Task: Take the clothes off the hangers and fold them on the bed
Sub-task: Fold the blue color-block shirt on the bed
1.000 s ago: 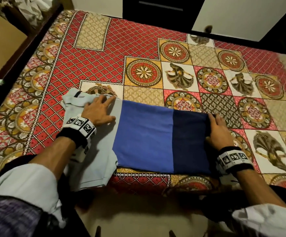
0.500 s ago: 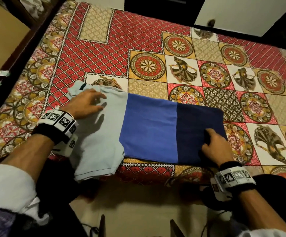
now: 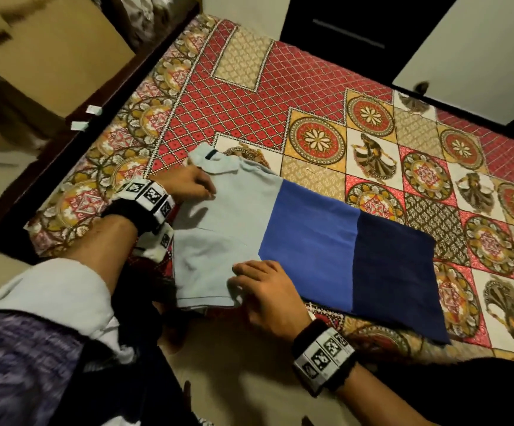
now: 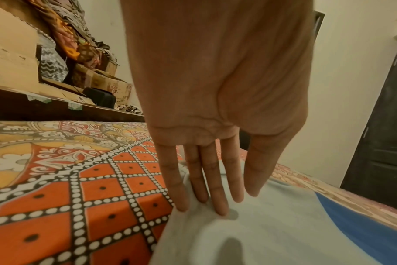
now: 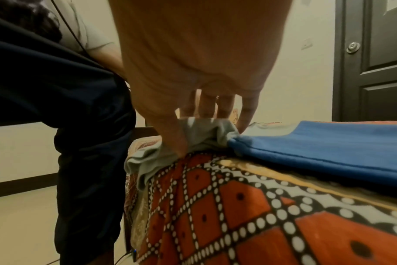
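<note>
Head view: left hand fingertips blur against the shirt collar. Right hand covers the sleeve corner; fabric under the palm hidden. Right wrist view: fingertips vanish behind bunched cloth. Upper-left shelf smeared. Bed cut off beyond the right grip.

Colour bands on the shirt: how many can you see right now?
3. On the shirt: pale blue at the collar end under the left hand and right hand, mid blue in the middle, navy at the far end. Folded-under parts are hidden.
</note>
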Demonstrator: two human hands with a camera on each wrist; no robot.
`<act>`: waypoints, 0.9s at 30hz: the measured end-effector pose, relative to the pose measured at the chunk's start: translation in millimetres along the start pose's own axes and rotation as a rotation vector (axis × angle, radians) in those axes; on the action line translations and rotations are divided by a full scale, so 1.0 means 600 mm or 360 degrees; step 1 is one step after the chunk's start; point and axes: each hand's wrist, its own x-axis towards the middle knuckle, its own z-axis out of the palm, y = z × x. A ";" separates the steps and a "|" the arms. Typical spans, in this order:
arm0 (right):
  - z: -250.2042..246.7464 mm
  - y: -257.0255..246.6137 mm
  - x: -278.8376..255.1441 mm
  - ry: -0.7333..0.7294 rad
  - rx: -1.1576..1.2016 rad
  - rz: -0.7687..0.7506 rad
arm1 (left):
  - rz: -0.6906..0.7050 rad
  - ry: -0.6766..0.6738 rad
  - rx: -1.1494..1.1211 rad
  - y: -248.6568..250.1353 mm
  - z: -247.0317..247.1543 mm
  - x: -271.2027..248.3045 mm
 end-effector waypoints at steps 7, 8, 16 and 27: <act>-0.041 0.007 0.017 0.0050 0.0463 0.0136 | -0.0198 0.0062 -0.0008 -0.001 0.002 0.030; -0.039 0.028 0.022 0.0209 0.0702 0.0372 | -0.0224 0.0077 -0.0073 0.000 0.003 0.033; -0.010 0.115 0.016 0.0915 0.1300 0.1679 | -0.0319 0.0024 0.0097 -0.004 -0.004 0.041; 0.001 0.077 0.006 0.1115 0.1168 0.1639 | -0.0188 0.0352 0.0134 0.009 0.009 0.055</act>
